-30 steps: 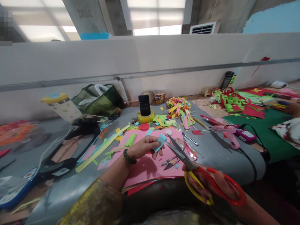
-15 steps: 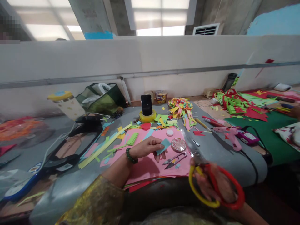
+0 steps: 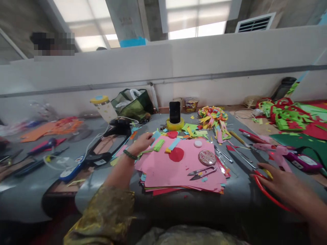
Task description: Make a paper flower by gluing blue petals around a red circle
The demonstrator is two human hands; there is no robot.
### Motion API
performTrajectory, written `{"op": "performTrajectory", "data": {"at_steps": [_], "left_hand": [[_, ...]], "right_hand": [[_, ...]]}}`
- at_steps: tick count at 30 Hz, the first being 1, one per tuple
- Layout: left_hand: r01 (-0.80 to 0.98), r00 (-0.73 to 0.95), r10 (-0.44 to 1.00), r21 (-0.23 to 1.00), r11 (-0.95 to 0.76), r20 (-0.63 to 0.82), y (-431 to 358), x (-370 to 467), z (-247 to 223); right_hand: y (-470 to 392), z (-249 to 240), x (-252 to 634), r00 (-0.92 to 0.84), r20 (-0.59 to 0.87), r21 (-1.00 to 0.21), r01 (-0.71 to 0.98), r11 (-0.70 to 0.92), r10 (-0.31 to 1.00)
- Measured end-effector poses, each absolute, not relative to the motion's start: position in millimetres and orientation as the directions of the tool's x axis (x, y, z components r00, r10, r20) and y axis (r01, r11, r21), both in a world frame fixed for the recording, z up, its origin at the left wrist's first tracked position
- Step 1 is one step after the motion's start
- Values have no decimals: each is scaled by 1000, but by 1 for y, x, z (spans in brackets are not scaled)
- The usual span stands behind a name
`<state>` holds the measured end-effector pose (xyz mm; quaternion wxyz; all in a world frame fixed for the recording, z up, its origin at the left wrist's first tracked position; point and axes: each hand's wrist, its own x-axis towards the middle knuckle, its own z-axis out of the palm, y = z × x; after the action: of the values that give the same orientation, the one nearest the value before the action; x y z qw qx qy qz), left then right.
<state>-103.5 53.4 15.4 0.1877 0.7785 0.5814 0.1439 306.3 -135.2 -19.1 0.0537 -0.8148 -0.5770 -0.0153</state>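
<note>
My left hand (image 3: pixel 142 143), closed, is at the back left of the pink paper stack (image 3: pixel 163 170), with a light blue paper piece (image 3: pixel 155 136) at its fingertips. Over at the right, my right hand (image 3: pixel 278 178) is wrapped round the red and yellow handles of the scissors (image 3: pixel 268 195). A red paper circle (image 3: pixel 176 154), green strips (image 3: pixel 159 145) and small thread snips (image 3: pixel 201 173) lie on the pink paper. Near the snips sits a round clear box (image 3: pixel 207 157), with a white lid (image 3: pixel 197 143) behind it.
A phone (image 3: pixel 175 112) leans on a yellow tape roll (image 3: pixel 175 125). Behind the paper is a colourful paper bundle (image 3: pixel 213 117). Tweezers (image 3: pixel 224 154) and a pink glue gun (image 3: pixel 276 153) lie right. A black frame-like object (image 3: pixel 122 127) and a bottle (image 3: pixel 103 109) stand left.
My left hand has moved left and back from the middle of the pink paper. My right hand has moved right with the scissors. The camera view has turned left.
</note>
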Motion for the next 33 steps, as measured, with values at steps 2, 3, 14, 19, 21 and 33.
{"op": "performTrajectory", "data": {"at_steps": [2,3,14,19,21,33], "left_hand": [[883,273,961,405,-236,-35,58,-95,1],[894,268,962,385,-229,-52,59,-91,-4],[959,238,971,149,-240,33,31,-82,-9],[872,437,889,175,-457,138,-9,-78,-21],[845,465,874,225,-486,139,-24,-77,-29],[824,428,891,339,-454,154,-51,-75,-63]], "right_hand": [[-132,-27,310,346,-3,-74,936,-345,938],[-130,-29,310,352,-45,-74,932,-355,935],[-125,-47,307,244,115,88,963,-255,963],[-132,-47,297,269,92,94,956,-278,959],[-133,-47,294,287,109,72,953,-296,952],[-124,-48,293,330,150,-1,943,-334,932]]}}
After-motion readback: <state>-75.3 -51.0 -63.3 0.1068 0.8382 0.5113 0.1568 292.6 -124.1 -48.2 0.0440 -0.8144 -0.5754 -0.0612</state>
